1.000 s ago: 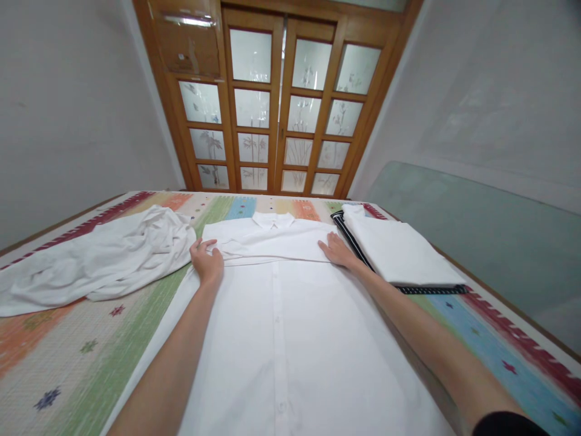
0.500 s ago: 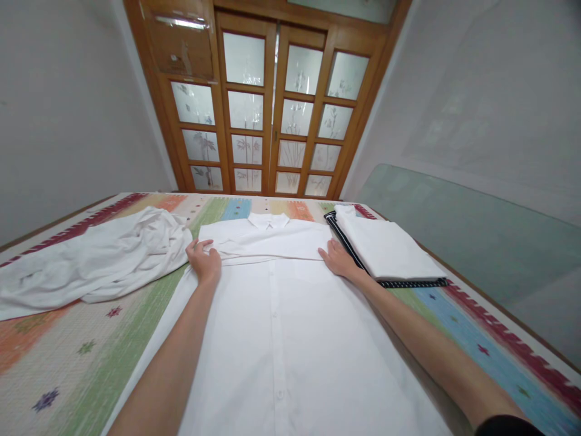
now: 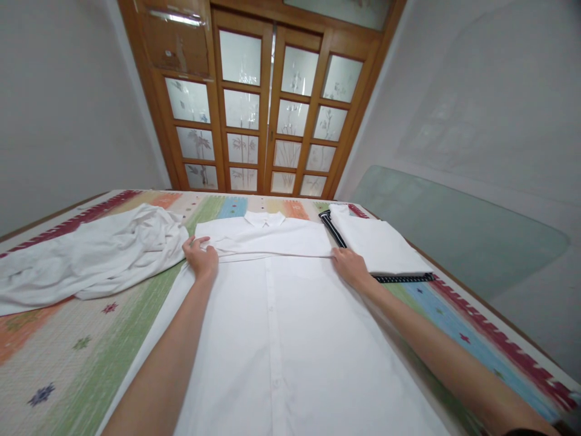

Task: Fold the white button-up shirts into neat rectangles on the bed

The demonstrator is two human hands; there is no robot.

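A white button-up shirt [image 3: 267, 315] lies spread out front side up, its collar [image 3: 264, 219] pointing away from me. Its sleeves [image 3: 272, 247] are laid across the chest just below the collar. At the shirt's left edge my left hand [image 3: 201, 257] has its thumb and fingers bent around the cloth. On the opposite side my right hand [image 3: 350, 266] is closed over the edge, at the end of the crossed sleeve; its fingertips are partly hidden.
A crumpled white garment [image 3: 122, 251] lies at the left. Folded white cloth [image 3: 381, 245] rests on a black-and-white item [image 3: 402, 278] at the right. A striped, patterned cover [image 3: 91, 363] is underneath. Beyond stand glazed wooden doors [image 3: 267, 127]; a pale green panel [image 3: 445, 212] is at the right.
My right hand has moved a little to the right along the shirt's edge and its fingers have closed there. My left hand keeps its place on the cloth. The view has shifted slightly.
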